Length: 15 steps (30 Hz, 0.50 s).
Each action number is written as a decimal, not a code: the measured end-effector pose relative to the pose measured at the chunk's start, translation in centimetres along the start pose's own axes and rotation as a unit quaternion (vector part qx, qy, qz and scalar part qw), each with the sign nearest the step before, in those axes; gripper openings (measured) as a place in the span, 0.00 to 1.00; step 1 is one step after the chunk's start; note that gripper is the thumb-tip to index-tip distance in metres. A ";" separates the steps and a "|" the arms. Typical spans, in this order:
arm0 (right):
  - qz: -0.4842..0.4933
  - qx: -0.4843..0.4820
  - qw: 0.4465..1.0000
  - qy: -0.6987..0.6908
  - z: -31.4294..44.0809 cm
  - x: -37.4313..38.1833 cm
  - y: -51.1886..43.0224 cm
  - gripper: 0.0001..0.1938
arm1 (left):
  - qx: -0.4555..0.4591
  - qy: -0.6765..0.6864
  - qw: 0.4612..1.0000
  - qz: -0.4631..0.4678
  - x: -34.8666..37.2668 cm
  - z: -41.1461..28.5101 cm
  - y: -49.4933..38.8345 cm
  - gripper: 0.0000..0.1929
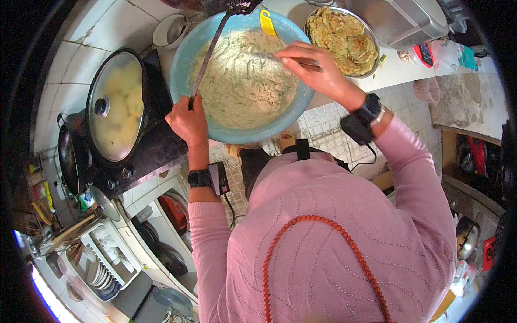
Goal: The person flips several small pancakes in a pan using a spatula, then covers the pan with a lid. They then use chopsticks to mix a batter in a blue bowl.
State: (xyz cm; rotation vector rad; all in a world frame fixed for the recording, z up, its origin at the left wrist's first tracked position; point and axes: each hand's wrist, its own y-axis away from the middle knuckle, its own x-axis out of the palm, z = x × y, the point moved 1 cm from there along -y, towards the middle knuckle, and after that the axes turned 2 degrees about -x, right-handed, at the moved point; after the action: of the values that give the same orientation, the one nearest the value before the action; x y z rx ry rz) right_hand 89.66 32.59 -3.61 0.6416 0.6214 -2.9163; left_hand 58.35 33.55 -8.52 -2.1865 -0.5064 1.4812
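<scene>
A large blue plastic basin [242, 135] stands before me, holding pale, lumpy batter or dough [250, 93] with dry flour on top. My left hand [188, 119] grips the long dark handle of a spatula [210, 54], whose black head lies over the basin's far rim. In my right hand [309, 66] is a slim metal utensil [307, 62], probably a fork or chopsticks, held over the flour; its tip is blurred. A yellow plastic hook-ended handle [267, 24] leans inside the far rim. Right of the basin, a round metal tray [377, 56] holds browned flat pancakes [343, 40].
At the left, a glass-lidded pan [117, 107] with yellowish pieces sits on a black stove [149, 149], beside a dark wok [69, 159]. A white bowl [163, 32] stands behind the basin's left rim. A metal appliance [398, 24] occupies the far right counter. A dish rack [109, 258] is lower left.
</scene>
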 end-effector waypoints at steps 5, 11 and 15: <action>0.079 -0.081 0.993 0.038 -0.2 2.0 -0.8 0.09 | -0.004 -0.013 1.000 0.005 0.0 -0.1 0.0 0.14; 0.159 -0.012 0.987 -0.009 3.7 0.0 2.0 0.09 | -0.017 0.016 1.000 0.018 0.2 0.4 0.1 0.15; 0.077 0.060 0.975 -0.200 2.8 2.7 -0.1 0.11 | -0.005 0.010 1.000 0.003 0.2 0.3 0.1 0.15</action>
State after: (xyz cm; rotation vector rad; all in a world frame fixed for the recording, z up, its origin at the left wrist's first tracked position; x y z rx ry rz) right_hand 86.11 31.49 -2.39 0.0918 0.3327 -2.8268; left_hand 58.16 33.63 -8.81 -2.2094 -0.5021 1.4621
